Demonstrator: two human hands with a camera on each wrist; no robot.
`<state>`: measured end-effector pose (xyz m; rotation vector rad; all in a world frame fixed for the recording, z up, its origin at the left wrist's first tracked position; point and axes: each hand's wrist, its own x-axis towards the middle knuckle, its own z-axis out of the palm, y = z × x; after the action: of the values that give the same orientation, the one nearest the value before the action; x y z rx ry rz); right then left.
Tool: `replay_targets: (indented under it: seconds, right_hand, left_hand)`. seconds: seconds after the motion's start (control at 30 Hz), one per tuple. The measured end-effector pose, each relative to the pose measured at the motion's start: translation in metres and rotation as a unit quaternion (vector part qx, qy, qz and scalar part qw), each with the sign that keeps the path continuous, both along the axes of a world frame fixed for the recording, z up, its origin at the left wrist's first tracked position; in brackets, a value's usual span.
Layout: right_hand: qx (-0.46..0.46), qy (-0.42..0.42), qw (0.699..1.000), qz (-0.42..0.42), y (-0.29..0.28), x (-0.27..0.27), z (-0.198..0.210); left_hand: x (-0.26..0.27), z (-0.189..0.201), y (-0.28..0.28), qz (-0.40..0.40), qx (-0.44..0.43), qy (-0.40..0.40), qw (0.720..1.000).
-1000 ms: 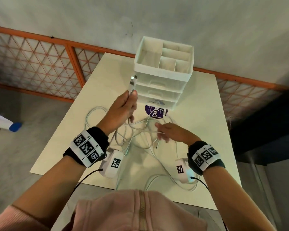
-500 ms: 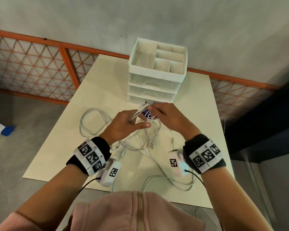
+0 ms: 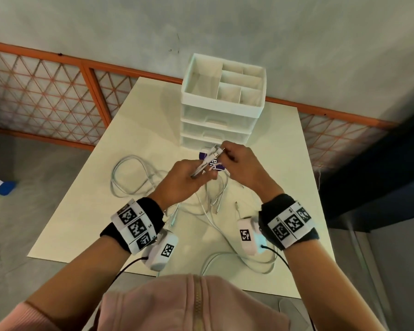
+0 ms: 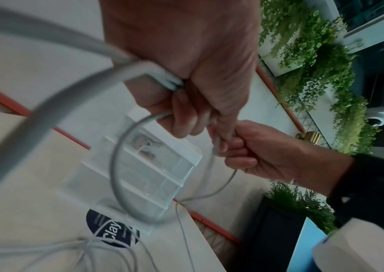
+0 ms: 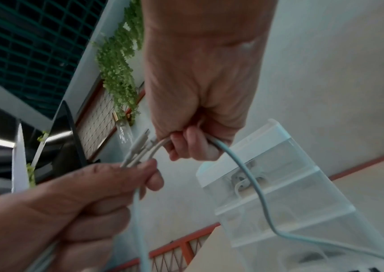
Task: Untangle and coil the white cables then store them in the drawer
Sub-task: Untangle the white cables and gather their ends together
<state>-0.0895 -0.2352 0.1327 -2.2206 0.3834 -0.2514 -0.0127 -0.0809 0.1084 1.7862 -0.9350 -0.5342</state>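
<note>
Tangled white cables (image 3: 139, 177) lie across the cream table (image 3: 86, 220) in front of a white drawer unit (image 3: 218, 130) whose drawers are closed. My left hand (image 3: 189, 177) grips a bunch of cable ends (image 3: 207, 161) that stick up toward the drawers. My right hand (image 3: 239, 163) pinches the same bunch near the plugs (image 5: 144, 141). In the left wrist view a cable loop (image 4: 121, 165) hangs below my left hand (image 4: 186, 88), with the right hand (image 4: 256, 150) just past it. In the right wrist view another cable (image 5: 251, 185) trails from my right hand (image 5: 193, 132) down past the drawer unit (image 5: 279, 193).
A round dark blue sticker (image 3: 214, 164) sits on the table under my hands. More cable loops (image 3: 244, 261) lie near the table's front edge. An orange lattice railing (image 3: 46, 99) and a grey wall stand behind the table. A pink hooded top (image 3: 191, 304) fills the bottom.
My left hand came down from in front of the drawer unit with the cable end. My right hand rose from the table and took hold of the same cable ends.
</note>
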Motion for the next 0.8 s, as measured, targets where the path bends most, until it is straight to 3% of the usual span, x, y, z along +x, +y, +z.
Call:
replay_targets:
  seconds: [0.1,0.17,0.3,0.4,0.5,0.67,0.73,0.8]
  right_hand:
    - [0.065,0.008,0.998,0.008,-0.005,-0.007,0.005]
    - [0.055,0.035,0.998,0.000,-0.027,-0.020,0.005]
    - [-0.003,0.094,0.989,-0.115,-0.078,-0.054,-0.016]
    - [-0.017,0.097,0.980,-0.171,-0.096,-0.068,-0.032]
    - [-0.003,0.030,0.976,-0.214,-0.103,-0.071,-0.032]
    - [-0.026,-0.065,0.976,-0.206,-0.103,-0.075,-0.009]
    - [0.015,-0.030,0.987,-0.160,-0.106,-0.082,-0.007]
    - [0.028,0.092,0.991,-0.093,-0.105,-0.087,-0.014]
  left_hand:
    - [0.008,-0.001,0.004,0.034,-0.039,-0.033,0.998]
    - [0.022,0.000,0.011,0.104,-0.060,-0.060,0.991]
    - [0.053,-0.003,0.032,0.227,-0.096,-0.104,0.964]
    - [0.058,-0.009,0.040,0.204,-0.063,-0.122,0.969]
    - [0.054,-0.015,0.039,0.198,-0.045,-0.132,0.970]
    - [0.056,-0.011,0.044,0.171,-0.025,-0.055,0.983]
    - [0.057,-0.001,0.051,0.119,-0.014,0.010,0.993]
    - [0.064,0.002,0.063,0.041,0.055,0.072,0.995]
